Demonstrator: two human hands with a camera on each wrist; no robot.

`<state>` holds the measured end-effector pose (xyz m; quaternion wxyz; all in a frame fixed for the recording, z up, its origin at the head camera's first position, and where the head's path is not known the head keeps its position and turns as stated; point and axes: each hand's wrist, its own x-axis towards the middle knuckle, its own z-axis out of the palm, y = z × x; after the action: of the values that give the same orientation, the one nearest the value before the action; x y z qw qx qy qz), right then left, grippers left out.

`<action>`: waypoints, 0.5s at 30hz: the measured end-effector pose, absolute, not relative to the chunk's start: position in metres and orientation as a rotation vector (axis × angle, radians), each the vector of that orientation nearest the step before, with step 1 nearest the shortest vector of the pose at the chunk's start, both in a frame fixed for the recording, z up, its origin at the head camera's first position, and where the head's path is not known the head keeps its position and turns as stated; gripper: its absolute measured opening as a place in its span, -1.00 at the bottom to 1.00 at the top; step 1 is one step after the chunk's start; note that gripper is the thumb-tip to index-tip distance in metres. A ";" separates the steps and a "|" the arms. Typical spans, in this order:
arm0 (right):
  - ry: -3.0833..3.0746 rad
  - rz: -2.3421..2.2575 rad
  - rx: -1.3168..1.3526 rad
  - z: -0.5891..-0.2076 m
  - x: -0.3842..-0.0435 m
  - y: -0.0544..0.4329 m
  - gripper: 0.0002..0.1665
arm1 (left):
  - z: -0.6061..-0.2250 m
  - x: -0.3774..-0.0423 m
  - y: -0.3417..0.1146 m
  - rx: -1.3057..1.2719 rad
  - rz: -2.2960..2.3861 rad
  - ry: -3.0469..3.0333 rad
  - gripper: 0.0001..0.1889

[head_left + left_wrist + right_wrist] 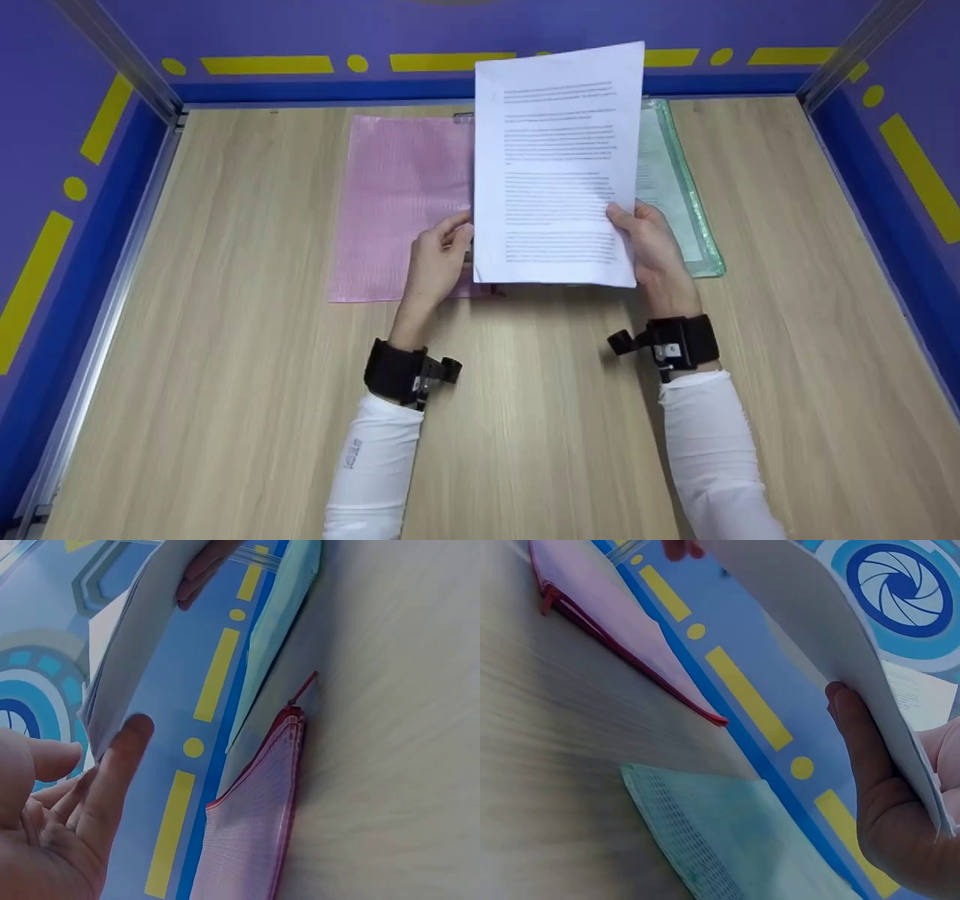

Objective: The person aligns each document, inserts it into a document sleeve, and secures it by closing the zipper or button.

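Observation:
A thin stack of printed paper sheets is held up above the table, its text facing the head camera. My right hand grips its right edge, thumb on the front and fingers behind. At the left edge is my left hand; in the left wrist view its fingers touch the back of the sheets while the thumb stays apart. Beneath, a pink zip pouch lies on the left, partly covered by the sheets. A green zip pouch shows on the right, with printed paper visible inside.
The pouches lie on a wood-grain table. Blue-purple panels with yellow marks, such as the back panel, stand around its back and sides. Each wrist wears a black strapped camera mount.

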<state>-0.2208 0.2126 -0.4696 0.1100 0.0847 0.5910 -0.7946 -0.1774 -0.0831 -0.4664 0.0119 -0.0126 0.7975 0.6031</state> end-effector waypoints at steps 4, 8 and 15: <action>1.732 -2.373 0.290 -0.468 -0.222 0.219 -0.50 | -0.470 -0.176 -0.085 -0.031 1.676 2.669 -0.65; 1.757 -2.361 0.322 -0.467 -0.221 0.225 -0.50 | -0.473 -0.173 -0.084 -0.013 1.431 2.802 -0.67; 1.732 -2.385 0.348 -0.466 -0.219 0.234 -0.53 | -0.470 -0.177 -0.076 0.048 1.145 2.868 -0.66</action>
<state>-0.2188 0.2338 -0.4662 0.0866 0.1167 0.5813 -0.8006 -0.1774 -0.0761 -0.4702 0.0266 0.0154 0.9282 0.3707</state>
